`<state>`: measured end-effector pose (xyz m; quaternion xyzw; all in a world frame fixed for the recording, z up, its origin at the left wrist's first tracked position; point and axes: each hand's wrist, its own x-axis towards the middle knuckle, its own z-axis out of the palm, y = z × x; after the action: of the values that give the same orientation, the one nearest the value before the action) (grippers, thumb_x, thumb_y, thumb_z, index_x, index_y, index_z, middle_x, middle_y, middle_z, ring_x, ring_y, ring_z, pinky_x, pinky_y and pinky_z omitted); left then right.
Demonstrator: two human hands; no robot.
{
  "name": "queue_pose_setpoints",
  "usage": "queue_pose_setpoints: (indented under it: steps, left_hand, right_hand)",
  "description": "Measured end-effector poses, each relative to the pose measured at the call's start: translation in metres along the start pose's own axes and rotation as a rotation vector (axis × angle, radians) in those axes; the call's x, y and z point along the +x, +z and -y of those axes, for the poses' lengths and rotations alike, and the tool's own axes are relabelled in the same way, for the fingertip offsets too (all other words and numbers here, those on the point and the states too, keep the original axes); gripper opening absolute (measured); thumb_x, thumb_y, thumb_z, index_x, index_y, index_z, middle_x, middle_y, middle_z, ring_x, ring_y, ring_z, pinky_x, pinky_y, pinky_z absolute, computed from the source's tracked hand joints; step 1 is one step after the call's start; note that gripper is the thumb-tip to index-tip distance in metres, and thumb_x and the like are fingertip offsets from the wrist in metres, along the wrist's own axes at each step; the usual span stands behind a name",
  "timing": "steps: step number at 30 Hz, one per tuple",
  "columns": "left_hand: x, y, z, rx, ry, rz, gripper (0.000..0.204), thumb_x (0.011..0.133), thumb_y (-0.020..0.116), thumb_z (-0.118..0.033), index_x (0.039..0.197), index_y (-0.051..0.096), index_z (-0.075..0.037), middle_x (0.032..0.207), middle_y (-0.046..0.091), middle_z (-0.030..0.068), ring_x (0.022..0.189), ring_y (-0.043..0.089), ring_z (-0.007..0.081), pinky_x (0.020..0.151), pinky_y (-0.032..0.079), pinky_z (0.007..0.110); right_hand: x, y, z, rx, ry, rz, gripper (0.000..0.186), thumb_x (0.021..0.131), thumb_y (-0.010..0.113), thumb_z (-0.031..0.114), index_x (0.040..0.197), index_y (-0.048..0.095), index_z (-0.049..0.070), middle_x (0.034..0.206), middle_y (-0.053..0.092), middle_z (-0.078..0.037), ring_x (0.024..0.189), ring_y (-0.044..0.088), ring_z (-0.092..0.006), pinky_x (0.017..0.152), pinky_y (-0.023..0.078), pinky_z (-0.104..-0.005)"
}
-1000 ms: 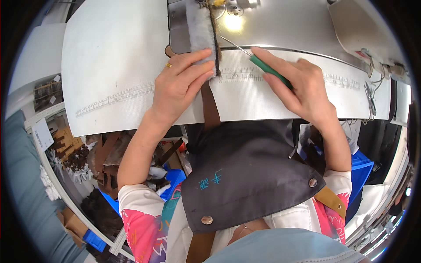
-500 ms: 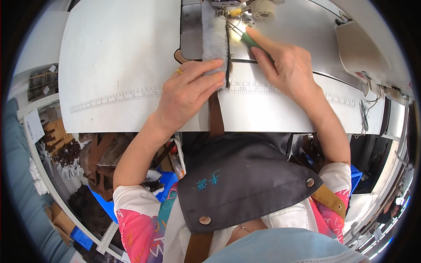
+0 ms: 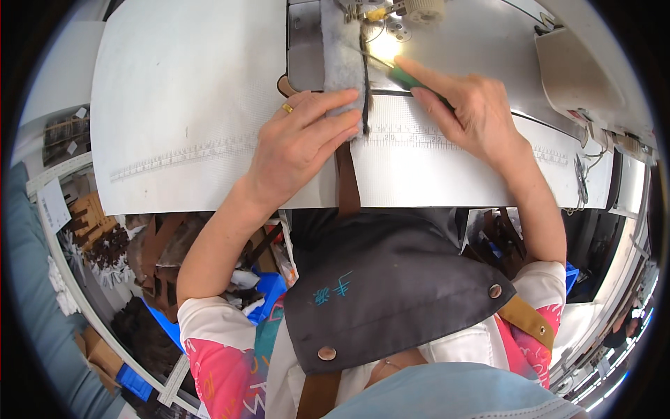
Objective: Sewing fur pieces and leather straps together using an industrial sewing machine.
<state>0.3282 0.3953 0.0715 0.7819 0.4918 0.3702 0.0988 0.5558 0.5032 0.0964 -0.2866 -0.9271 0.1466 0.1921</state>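
A pale grey fluffy strip with a dark right edge lies lengthwise under the sewing machine's presser foot area. My left hand, wearing a ring, has its fingers closed over the strip's near end; its thumb is hidden. In my right hand is a green-handled tool, with a thin metal shaft. That shaft reaches left onto the strip, a little in front of the presser foot. From beneath the strip's near end, a brown band hangs toward the table's front edge.
The white table bears a printed ruler scale. A metal machine plate spreads to the right, beside the machine's pale body. Small metal snips lie at the right. Blue bins with materials stand below the table.
My right hand has shifted slightly right and nearer to me, and the tool's shaft now lies further over the strip. My left hand stays nearly in place on the strip.
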Motion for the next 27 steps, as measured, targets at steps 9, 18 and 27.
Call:
queue_pose_setpoints:
  steps: [9,18,27]
  left_hand:
    - [0.019,0.001,0.016,0.040,-0.008,-0.009,0.017,0.077,0.071,-0.003,0.094,0.070,-0.004,0.109,0.066,0.0058,0.087,0.063,0.0208,0.072,0.052,0.028]
    - [0.043,0.004,0.034,0.066,0.006,-0.021,0.017,0.078,0.071,-0.006,0.095,0.071,-0.004,0.105,0.066,0.0049,0.086,0.063,0.0182,0.072,0.052,0.027]
    - [0.057,0.000,0.046,0.040,-0.092,0.024,0.012,0.079,0.071,-0.007,0.091,0.069,-0.004,0.100,0.063,0.0036,0.079,0.063,0.0146,0.069,0.051,0.026]
  right_hand:
    - [0.002,0.003,-0.014,0.126,-0.088,-0.028,0.035,0.084,0.064,0.014,0.119,0.065,0.016,0.062,0.056,-0.015,0.050,0.050,-0.0294,0.051,0.041,-0.0355]
    - [0.009,0.003,-0.012,-0.021,0.051,-0.029,0.029,0.086,0.061,0.019,0.115,0.067,0.016,0.055,0.057,-0.012,0.049,0.055,-0.0307,0.048,0.041,-0.0395]
    - [0.002,-0.002,-0.010,0.011,0.080,0.039,0.031,0.085,0.061,0.017,0.115,0.066,0.015,0.059,0.059,-0.012,0.050,0.055,-0.0307,0.049,0.041,-0.0390]
